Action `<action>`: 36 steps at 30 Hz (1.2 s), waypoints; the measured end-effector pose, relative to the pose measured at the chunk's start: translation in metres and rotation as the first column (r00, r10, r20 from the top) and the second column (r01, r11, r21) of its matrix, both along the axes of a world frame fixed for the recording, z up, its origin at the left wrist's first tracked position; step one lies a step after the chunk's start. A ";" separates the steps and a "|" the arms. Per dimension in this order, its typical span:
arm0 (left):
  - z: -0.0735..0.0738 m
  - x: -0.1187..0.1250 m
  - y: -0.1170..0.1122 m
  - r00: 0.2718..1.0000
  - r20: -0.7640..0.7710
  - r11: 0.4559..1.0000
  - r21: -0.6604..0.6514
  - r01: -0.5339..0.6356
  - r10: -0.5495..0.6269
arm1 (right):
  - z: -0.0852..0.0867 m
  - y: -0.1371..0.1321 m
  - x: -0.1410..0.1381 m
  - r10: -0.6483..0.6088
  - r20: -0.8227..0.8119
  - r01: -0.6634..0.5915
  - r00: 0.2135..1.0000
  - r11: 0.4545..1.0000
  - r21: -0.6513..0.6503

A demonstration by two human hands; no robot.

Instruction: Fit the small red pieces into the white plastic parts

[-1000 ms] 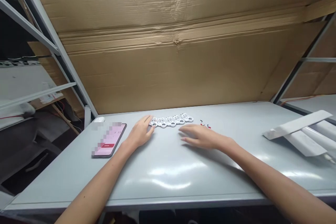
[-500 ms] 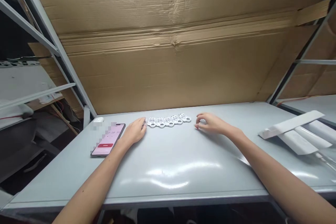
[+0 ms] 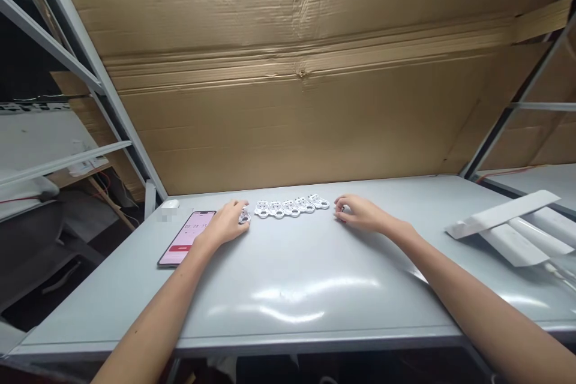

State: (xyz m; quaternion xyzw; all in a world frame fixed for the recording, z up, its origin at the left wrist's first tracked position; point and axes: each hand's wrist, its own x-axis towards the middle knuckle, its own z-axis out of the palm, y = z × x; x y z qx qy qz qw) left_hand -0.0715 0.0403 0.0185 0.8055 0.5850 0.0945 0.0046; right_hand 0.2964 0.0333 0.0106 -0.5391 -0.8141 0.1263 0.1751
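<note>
Pieces: five white perforated plastic pieces (image 3: 288,207) lay flat on the grey table top (image 3: 288,318), set side by side in one row near the table's far edge. Each had round holes and a ring-like end; the exact part was too small to tell.

Long axis: the row ran left to right across the table, its right end rising slightly toward the far edge.

Single item: one separate white piece (image 3: 244,215) sat at the row's left end, just apart from it. Its pointing direction could not be told under the fingers.

Left hand: the left hand (image 3: 224,223) was half closed, palm down, with its fingertips (image 3: 238,207) resting around the separate white piece. Whether it gripped the piece could not be told.

Right hand: the right hand (image 3: 362,215) was half closed, its fingers curled just beside the row's right end. No piece was plainly held; the fingertips were too small to tell more.

Phone: a smartphone (image 3: 186,239) lay face up beside the left hand, its pink screen showing digits and a red bar.

Far left: a small white object (image 3: 170,204) sat on the table near the phone.

Far right: white card strips (image 3: 501,228) lay on pale tubes (image 3: 535,237).

Backdrop: a corrugated cardboard sheet (image 3: 288,102) stood behind the table.
</note>
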 end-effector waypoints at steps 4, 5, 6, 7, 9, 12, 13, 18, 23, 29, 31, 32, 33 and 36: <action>0.006 0.004 -0.005 1.000 -0.001 0.999 0.033 -0.016 0.016 | 0.003 -0.001 -0.001 -0.047 -0.053 0.048 0.998 0.998 0.035; 0.007 0.006 -0.006 1.000 0.007 0.998 0.057 -0.002 0.001 | 0.004 -0.002 -0.001 -0.057 -0.062 0.059 0.996 0.998 0.035; 0.008 0.009 -0.008 1.000 0.019 0.996 0.083 0.021 -0.023 | 0.005 -0.002 -0.002 -0.061 -0.068 0.064 0.996 0.997 0.035; 0.008 0.014 -0.011 0.998 0.033 0.993 0.107 0.057 -0.061 | 0.005 -0.003 -0.002 -0.058 -0.074 0.061 0.996 0.998 0.036; 0.007 0.025 -0.018 0.984 0.067 0.977 0.143 0.156 -0.166 | 0.005 -0.002 -0.003 -0.042 -0.098 0.046 0.994 0.998 0.045; 0.003 0.046 -0.032 0.927 0.123 0.928 0.164 0.333 -0.355 | 0.003 -0.001 -0.003 -0.025 -0.174 0.034 0.984 0.998 0.052; 0.001 0.052 -0.036 0.905 0.130 0.910 0.159 0.383 -0.404 | 0.003 0.000 -0.004 -0.019 -0.217 0.029 0.976 0.999 0.044; -0.011 0.072 -0.049 0.828 0.144 0.840 0.120 0.529 -0.542 | 0.004 -0.002 -0.016 -0.029 -0.526 0.002 0.850 0.999 -0.051; -0.014 0.069 -0.044 0.838 0.126 0.846 0.137 0.516 -0.532 | -0.003 -0.011 -0.043 -0.098 -0.764 -0.165 0.637 0.951 -0.260; -0.015 0.062 -0.037 0.823 0.097 0.825 0.155 0.544 -0.560 | -0.018 -0.019 -0.064 -0.334 -0.829 -0.289 0.449 0.823 -0.489; -0.019 0.063 -0.036 0.835 0.096 0.834 0.181 0.521 -0.542 | -0.018 -0.019 -0.063 -0.408 -0.836 -0.298 0.367 0.800 -0.521; -0.022 0.064 -0.035 0.850 0.094 0.846 0.203 0.494 -0.519 | -0.018 -0.018 -0.062 -0.433 -0.839 -0.304 0.329 0.793 -0.528; -0.024 0.064 -0.034 0.868 0.095 0.859 0.226 0.459 -0.488 | -0.017 -0.017 -0.060 -0.449 -0.842 -0.308 0.299 0.789 -0.531; -0.027 0.060 -0.031 0.907 0.100 0.893 0.249 0.376 -0.410 | -0.015 -0.015 -0.056 -0.455 -0.847 -0.335 0.273 0.781 -0.527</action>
